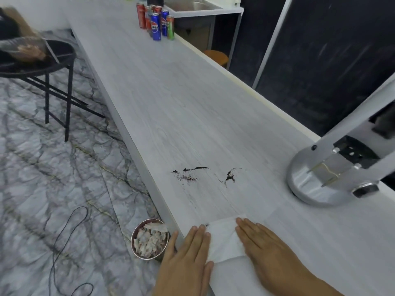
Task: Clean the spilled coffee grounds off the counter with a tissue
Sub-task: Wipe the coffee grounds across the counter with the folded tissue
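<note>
Dark coffee grounds point(188, 175) lie in two streaky patches on the pale wood-grain counter point(171, 107), the second patch point(229, 177) to the right. A white tissue point(224, 240) lies flat near the counter's front end. My left hand point(188, 259) rests flat on its left edge, thumb over the counter's rim. My right hand point(263, 248) presses flat on its right side. A few grounds point(206, 225) sit at the tissue's upper left corner. Both hands are spread, gripping nothing.
A metal bin point(149, 239) with crumpled tissues stands on the marble floor below the counter's edge. A silver machine base point(316, 180) sits at the right. Several soda cans point(157, 22) stand far along the counter, near a sink point(192, 6). A black chair point(49, 67) and cable point(64, 242) are at left.
</note>
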